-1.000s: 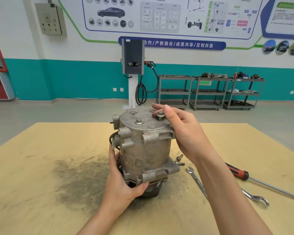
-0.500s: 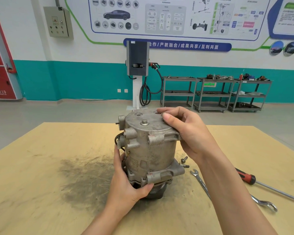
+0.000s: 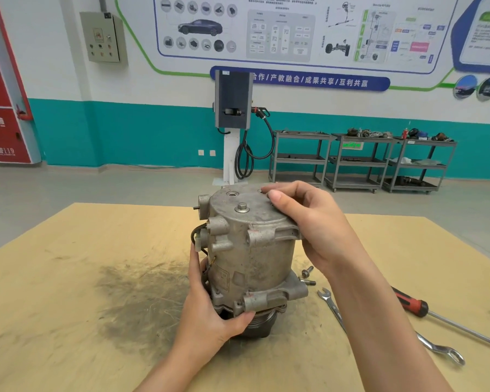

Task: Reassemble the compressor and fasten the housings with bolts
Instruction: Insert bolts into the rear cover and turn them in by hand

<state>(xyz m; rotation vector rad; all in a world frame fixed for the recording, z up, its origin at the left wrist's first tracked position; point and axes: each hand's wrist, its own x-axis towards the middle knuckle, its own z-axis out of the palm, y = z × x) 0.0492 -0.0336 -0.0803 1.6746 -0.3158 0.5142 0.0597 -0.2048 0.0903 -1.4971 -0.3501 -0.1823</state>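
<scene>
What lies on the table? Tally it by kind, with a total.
Compressor: 1
Loose bolts: 2
Wrench: 1
Screwdriver: 1
Total: 5

A wooden worktop (image 3: 68,278) with a dark smudge (image 3: 142,301), a red-handled screwdriver (image 3: 410,304), grey shelf carts (image 3: 359,162), a wall charger (image 3: 232,100), and a grey electrical box (image 3: 102,38).

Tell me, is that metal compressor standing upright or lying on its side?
Upright. The compressor stands on its dark pulley end on the table, flat cap facing up, steadied by the left hand and right hand.
</scene>
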